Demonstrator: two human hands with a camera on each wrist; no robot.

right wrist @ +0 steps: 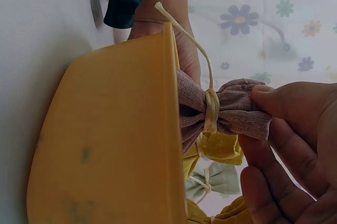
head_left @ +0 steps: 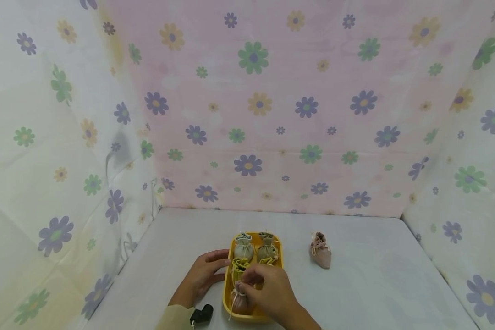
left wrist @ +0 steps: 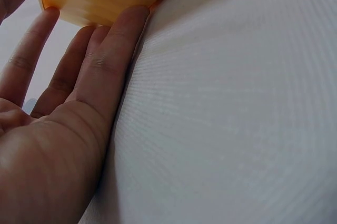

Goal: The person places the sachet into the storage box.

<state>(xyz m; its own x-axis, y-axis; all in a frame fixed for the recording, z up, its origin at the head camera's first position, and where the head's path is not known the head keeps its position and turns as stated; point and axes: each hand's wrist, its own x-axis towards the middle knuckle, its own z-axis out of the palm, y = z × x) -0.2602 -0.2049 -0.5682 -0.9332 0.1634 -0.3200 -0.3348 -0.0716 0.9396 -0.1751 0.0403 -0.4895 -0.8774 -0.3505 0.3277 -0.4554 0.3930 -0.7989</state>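
Note:
A yellow plastic tray [head_left: 225, 298] holds several small drawstring pouches. My right hand [head_left: 274, 291] pinches the gathered top of a mauve drawstring pouch [head_left: 240, 303] at the tray's near left. In the right wrist view, thumb and fingers grip that pouch's cloth [right wrist: 242, 110] above its tied cream cord, and its lower part is hidden behind the tray wall [right wrist: 105, 129]. My left hand [head_left: 204, 275] touches the tray's left side. Its fingers [left wrist: 100, 66] are extended against the tray wall in the left wrist view.
Inside the tray are a pale green pouch [head_left: 244, 251], an olive pouch [head_left: 267, 251] and mustard pouches, one mustard pouch [head_left: 239, 266] at left. Another mauve pouch [head_left: 321, 254] lies on the white table right of the tray. Flowered cloth [head_left: 272, 151] surrounds the table.

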